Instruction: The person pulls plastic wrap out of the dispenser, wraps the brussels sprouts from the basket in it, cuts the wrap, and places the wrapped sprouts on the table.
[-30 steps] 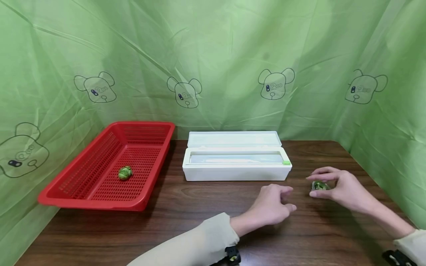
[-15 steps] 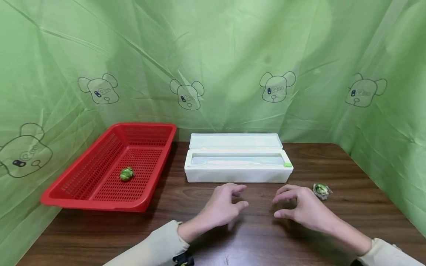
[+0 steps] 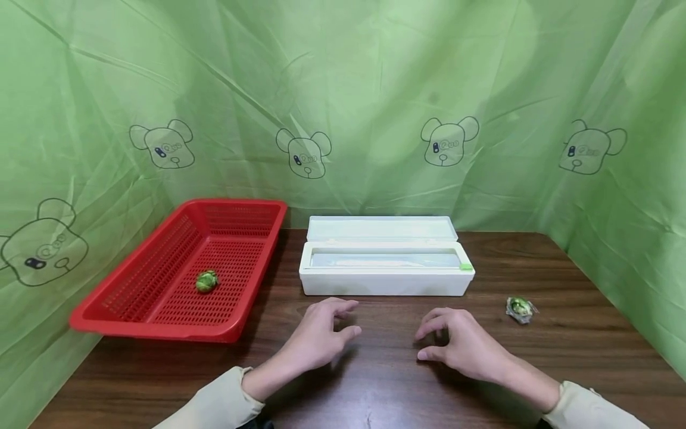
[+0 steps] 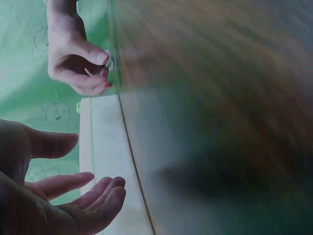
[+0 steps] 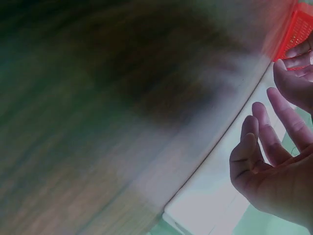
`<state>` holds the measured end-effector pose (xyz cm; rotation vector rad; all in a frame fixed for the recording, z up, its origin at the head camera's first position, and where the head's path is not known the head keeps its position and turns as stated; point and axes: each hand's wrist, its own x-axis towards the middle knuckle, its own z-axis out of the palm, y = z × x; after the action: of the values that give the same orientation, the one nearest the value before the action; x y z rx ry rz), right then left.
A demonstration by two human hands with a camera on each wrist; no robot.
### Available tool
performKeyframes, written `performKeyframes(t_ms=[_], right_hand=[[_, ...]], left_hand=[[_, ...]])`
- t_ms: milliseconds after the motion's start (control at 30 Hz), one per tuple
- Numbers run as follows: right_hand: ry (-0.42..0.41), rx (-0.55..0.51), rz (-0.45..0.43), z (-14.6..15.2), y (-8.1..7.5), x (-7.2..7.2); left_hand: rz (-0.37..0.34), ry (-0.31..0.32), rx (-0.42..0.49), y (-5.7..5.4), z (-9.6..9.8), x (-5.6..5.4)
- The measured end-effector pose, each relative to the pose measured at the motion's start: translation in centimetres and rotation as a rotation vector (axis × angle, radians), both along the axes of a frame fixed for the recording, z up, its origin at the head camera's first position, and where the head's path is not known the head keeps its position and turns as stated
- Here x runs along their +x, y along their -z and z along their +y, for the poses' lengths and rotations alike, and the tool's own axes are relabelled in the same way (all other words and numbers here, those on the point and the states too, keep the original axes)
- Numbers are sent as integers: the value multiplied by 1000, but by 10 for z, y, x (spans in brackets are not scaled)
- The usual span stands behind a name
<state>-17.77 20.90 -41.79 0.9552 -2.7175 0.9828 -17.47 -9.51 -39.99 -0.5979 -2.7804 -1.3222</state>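
Observation:
My left hand (image 3: 320, 335) hovers over the table in front of the white box, its fingers loosely bent around nothing. Facing it from the right, my right hand (image 3: 460, 342) is likewise relaxed, with a gap between thumb and fingers. To the right of that hand a small green Brussels sprout in clear plastic film (image 3: 520, 310) lies on the table. A bare Brussels sprout (image 3: 206, 281) sits in the red basket (image 3: 236, 325) at the left. The white cling film box (image 3: 383, 283) stands at the back with its lid raised, a roll of film visible inside.
The dark wooden table (image 3: 386, 387) runs back to a green curtain (image 3: 370, 71) printed with bear heads, which also closes off both sides. A green slider (image 3: 465, 267) sits at the right end of the box's front rim.
My right hand has let go of the wrapped sprout, leaving it on the table at the right. Both hands have moved left and toward me.

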Motion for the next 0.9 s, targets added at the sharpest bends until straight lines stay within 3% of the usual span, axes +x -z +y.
performKeyframes(t_ms=[267, 567, 700, 900], right_hand=[[70, -30, 12, 2, -8, -4], [216, -35, 105, 18, -23, -15], [263, -32, 186, 27, -31, -27], [280, 13, 252, 40, -39, -49]], left_hand=[[214, -56, -17, -3, -12, -14], [437, -217, 73, -5, -19, -44], [447, -289, 93, -3, -19, -56], [365, -359, 65, -3, -18, -67]])
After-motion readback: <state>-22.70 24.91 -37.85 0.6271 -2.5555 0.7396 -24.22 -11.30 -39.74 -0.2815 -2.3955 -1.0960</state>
